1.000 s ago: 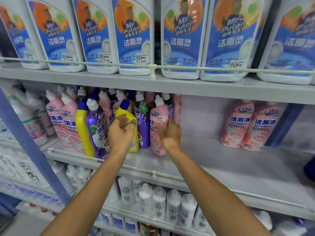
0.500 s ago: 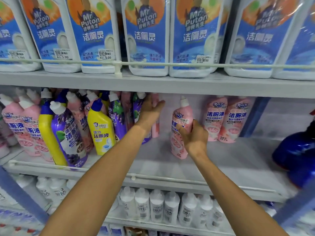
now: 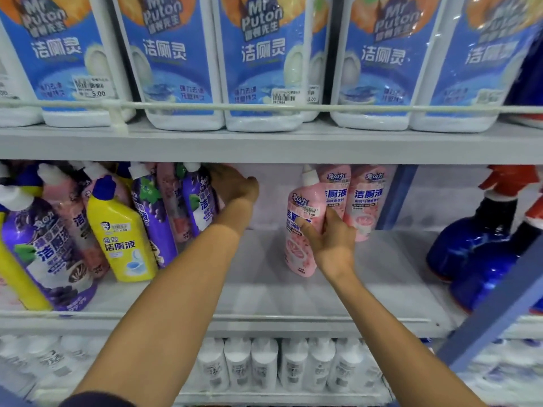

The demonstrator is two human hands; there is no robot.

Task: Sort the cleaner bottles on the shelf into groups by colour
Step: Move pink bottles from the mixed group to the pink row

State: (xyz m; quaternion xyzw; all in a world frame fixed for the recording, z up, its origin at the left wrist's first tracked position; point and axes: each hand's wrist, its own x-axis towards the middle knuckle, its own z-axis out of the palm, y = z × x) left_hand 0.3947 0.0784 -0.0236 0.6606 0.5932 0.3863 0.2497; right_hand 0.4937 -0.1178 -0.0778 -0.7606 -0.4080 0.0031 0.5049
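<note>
Right hand [image 3: 333,245] grips pink bottle [image 3: 297,255]; left hand [image 3: 235,186] (fingers hidden, grip unclear) crowds leaning purple bottle [image 3: 199,198], may topple it

Left hand [image 3: 235,183]: fingertips lost behind purple bottle [image 3: 199,198], grip unclear. Right hand [image 3: 332,245]: far fingers hidden behind pink bottle [image 3: 302,230]. Top-shelf jugs [image 3: 264,69] cut off at upper edge. Lower white bottles [image 3: 264,362] blurred, labels unreadable. Blue bottles [image 3: 476,254] clipped by right edge

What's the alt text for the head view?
Right hand grips a pink bottle on the middle shelf, beside two more pink ones. Left hand reaches into a mixed purple, yellow and pink cluster at left; its fingers are hidden.
</note>
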